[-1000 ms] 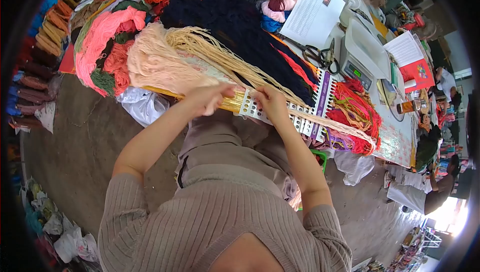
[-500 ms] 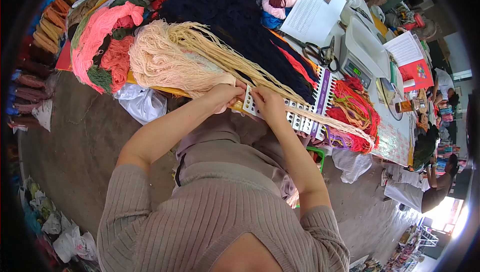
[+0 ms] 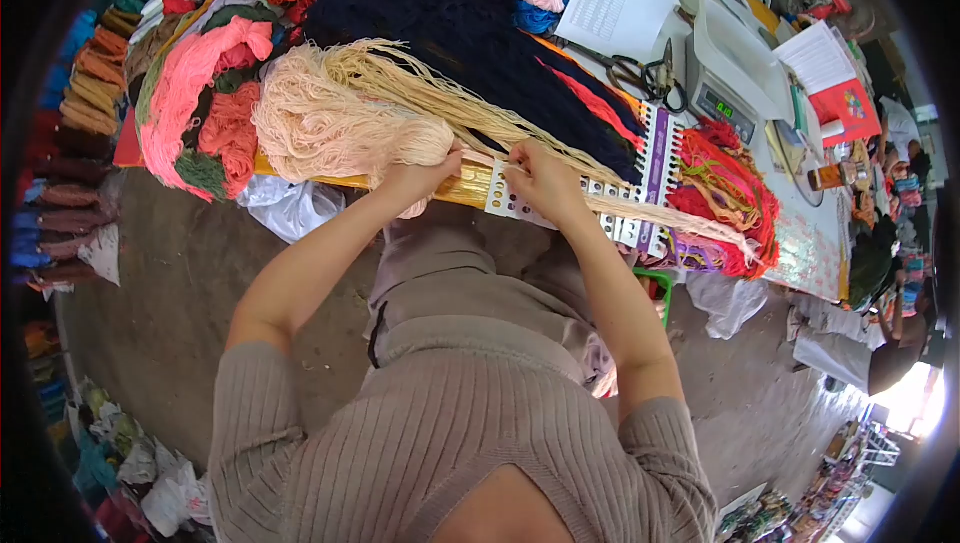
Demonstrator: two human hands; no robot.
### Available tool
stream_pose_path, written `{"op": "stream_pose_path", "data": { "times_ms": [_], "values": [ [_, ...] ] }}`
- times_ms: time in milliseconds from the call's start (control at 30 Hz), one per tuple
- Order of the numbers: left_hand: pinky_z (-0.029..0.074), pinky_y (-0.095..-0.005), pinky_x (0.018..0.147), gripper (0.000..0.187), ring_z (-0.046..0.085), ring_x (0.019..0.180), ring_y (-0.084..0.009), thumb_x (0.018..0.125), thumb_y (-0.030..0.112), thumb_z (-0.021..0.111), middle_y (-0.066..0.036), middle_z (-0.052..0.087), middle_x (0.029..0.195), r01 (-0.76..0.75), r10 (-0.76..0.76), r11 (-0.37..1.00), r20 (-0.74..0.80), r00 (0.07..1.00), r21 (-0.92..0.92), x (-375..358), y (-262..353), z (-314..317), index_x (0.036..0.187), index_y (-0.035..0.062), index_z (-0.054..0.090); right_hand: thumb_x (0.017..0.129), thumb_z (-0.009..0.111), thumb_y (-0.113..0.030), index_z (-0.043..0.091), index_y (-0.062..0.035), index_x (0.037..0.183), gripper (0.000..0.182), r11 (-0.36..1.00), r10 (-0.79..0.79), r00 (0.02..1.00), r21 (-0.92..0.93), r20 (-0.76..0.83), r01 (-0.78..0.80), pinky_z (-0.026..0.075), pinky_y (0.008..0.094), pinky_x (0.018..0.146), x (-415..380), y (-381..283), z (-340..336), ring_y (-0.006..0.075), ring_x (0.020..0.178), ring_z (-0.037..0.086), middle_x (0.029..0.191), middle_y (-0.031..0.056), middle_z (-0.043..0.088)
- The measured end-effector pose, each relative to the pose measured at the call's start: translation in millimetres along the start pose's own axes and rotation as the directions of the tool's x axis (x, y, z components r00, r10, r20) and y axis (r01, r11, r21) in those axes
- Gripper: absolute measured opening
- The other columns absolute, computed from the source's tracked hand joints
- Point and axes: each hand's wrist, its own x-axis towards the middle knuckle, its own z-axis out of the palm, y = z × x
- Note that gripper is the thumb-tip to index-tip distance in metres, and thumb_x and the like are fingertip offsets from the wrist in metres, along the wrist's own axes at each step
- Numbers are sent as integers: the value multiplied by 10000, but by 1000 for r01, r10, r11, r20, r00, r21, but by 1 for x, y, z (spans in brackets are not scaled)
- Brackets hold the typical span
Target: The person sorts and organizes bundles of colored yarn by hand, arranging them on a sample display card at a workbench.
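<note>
A thick bundle of pale peach thread (image 3: pixel 330 118) lies along the table's near edge. My left hand (image 3: pixel 425 175) is closed round the right end of this bundle. My right hand (image 3: pixel 543 179) has its fingers pinched together at the left end of a white card with punched holes (image 3: pixel 508 205); some pale thread runs between the two hands. From under my right hand a pale strand (image 3: pixel 690 223) stretches right across the cards. Cream thread (image 3: pixel 470 108) and dark navy thread (image 3: pixel 440 28) lie just beyond, reaching a purple and white holed strip (image 3: pixel 657 168).
Pink skeins (image 3: pixel 190 103) are at the left, multicoloured thread (image 3: pixel 735 198) at the right. Scissors (image 3: pixel 660 81), a printed sheet (image 3: pixel 620 3) and a digital scale (image 3: pixel 730 73) stand at the back right. White plastic bags (image 3: pixel 290 205) hang below the edge. Another person is at far right.
My left hand has moved left, away from my right hand, and now grips the peach bundle's bunched end. My right hand stays near the card. The whole view has shifted slightly.
</note>
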Motion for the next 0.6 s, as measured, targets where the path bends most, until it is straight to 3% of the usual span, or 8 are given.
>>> {"op": "stream_pose_path", "data": {
  "times_ms": [67,100,200,333,367,433,533,600],
  "values": [
    [352,-222,442,175,440,480,-65,874,205,577,-16,625,716,589,-473,692,355,807,-417,0,38,-18,906,34,593,794,600,-277,540,-86,960,260,999,1,1000,-33,-14,-2,458,357,615,-1,-2,4,252,683,617,729,89,617],
    [344,-222,429,196,430,471,-63,877,220,580,-39,621,709,622,-521,679,341,782,-390,-1,52,-20,889,26,599,794,600,-275,542,-88,961,258,999,31,999,-30,5,-31,459,365,616,-1,-6,2,253,681,617,735,86,620],
    [334,-225,415,204,419,467,-54,874,236,596,-40,613,689,586,-493,625,322,809,-516,3,56,-16,865,32,605,798,590,-301,548,-103,968,264,999,7,999,-44,-31,-8,471,375,628,-3,-2,5,265,703,625,761,90,633],
    [323,-228,407,238,402,460,-54,852,265,624,-10,566,640,538,-481,741,241,843,-402,2,42,-8,839,27,602,812,565,-289,542,-112,944,222,993,-40,991,-114,-127,26,471,425,592,-7,-9,9,320,670,623,712,110,638],
    [290,-208,400,264,389,454,-43,855,285,624,33,461,555,613,-538,486,339,772,-623,1,52,-21,802,28,597,823,567,-309,534,-121,937,223,985,-4,991,-172,-133,-19,470,412,577,-8,-10,12,301,659,624,707,89,641],
    [266,-183,400,234,359,466,-29,888,245,593,38,406,548,628,-270,173,576,771,-759,4,41,-53,848,14,599,829,560,-297,523,-130,933,200,980,1,984,-196,-181,-37,461,432,548,-7,-9,15,313,633,618,676,87,635],
    [265,-143,406,257,339,470,-23,918,128,515,-5,503,741,458,-62,-108,466,882,-882,-4,48,-80,1127,-21,509,842,544,-271,526,-131,952,179,976,-26,974,-217,-226,-24,454,427,540,-11,-12,19,302,635,620,669,85,628],
    [278,-141,398,445,346,465,-16,908,117,508,-43,566,836,497,-161,32,486,859,-867,-4,57,-73,1319,25,364,836,552,-268,534,-131,959,185,989,-43,968,-150,-247,5,452,440,541,-16,-11,19,314,636,621,678,104,629]
  ]
}}
